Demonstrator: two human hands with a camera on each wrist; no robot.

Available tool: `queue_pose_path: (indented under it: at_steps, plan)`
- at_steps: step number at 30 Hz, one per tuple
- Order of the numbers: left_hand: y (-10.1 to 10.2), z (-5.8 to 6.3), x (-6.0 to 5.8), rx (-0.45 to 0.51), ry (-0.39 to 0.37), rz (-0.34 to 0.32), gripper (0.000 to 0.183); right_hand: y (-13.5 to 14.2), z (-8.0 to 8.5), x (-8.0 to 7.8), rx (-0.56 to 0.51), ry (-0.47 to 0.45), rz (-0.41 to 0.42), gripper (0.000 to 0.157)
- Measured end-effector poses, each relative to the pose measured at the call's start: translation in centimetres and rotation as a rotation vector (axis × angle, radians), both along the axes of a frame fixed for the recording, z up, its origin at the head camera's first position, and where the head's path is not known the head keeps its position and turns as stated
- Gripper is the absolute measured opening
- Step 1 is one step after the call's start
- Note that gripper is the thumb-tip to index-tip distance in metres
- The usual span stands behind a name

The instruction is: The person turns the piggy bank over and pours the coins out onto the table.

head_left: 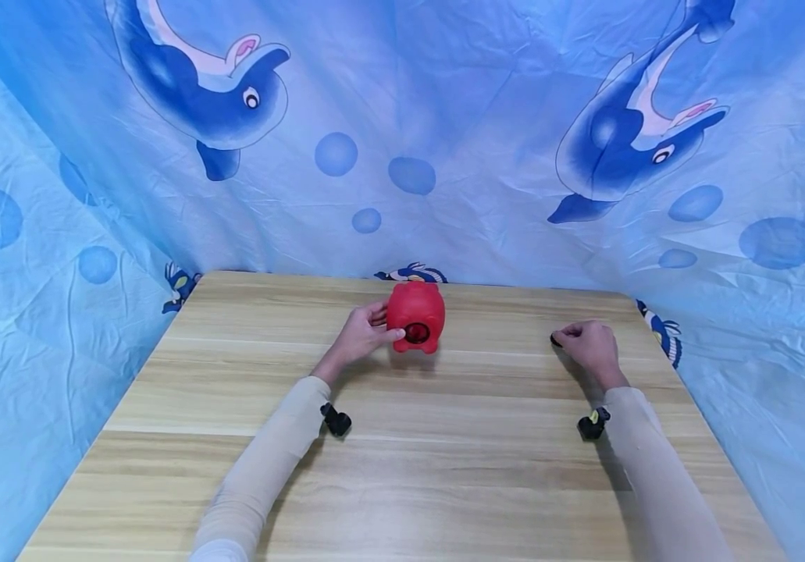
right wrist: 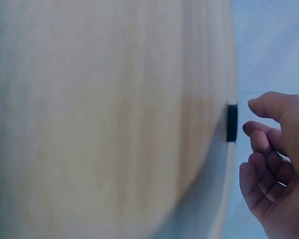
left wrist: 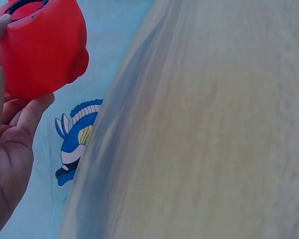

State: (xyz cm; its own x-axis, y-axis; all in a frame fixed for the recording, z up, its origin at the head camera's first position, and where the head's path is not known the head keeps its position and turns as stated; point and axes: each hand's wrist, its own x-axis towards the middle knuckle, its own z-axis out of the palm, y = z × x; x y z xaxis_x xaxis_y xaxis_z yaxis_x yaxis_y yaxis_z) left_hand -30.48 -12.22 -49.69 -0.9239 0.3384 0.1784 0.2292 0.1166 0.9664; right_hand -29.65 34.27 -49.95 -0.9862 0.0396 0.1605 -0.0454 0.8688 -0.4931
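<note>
My left hand (head_left: pixel 365 336) grips a red piggy bank (head_left: pixel 414 306) near the far edge of the table, thumb at a round black-rimmed opening (head_left: pixel 417 333). In the left wrist view the bank (left wrist: pixel 45 55) is held up by the fingers beneath it, and that opening faces upward at the top left. Over on the right lies a small black disc (right wrist: pixel 232 123) on the table. My right hand (head_left: pixel 590 349) is just beside it. The right wrist view shows this hand's thumb and forefinger parted, apart from the disc, with the other fingers loosely bent.
A wood-grain table (head_left: pixel 437 460) spreads under both arms. Blue cloth (head_left: pixel 486 218) printed with dolphins and bubbles hangs behind and at both sides. Small black cameras (head_left: pixel 336 421) are strapped to the wrists over light sleeves.
</note>
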Motion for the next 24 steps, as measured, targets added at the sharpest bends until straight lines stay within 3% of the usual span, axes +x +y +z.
queue_pose_path:
  at_steps: [9, 16, 19, 24]
  plan:
    - [0.4, -0.2, 0.3, 0.096, 0.012, 0.026, 0.070, -3.0, 1.5, 0.1, -0.041, 0.128, 0.085, 0.033]
    - [0.6, -0.2, 0.7, 0.087, 0.095, 0.061, 0.078, -6.7, 2.4, 0.4, -0.160, 0.155, 0.163, 0.031]
    - [0.7, -0.2, 0.8, 0.060, 0.134, 0.075, 0.081, -8.3, 2.8, 0.7, -0.291, 0.058, 0.210, 0.037]
    - [0.8, -0.1, 1.2, 0.044, 0.154, 0.078, 0.083, -11.0, 3.5, 1.1, -0.601, -0.193, 0.344, 0.055]
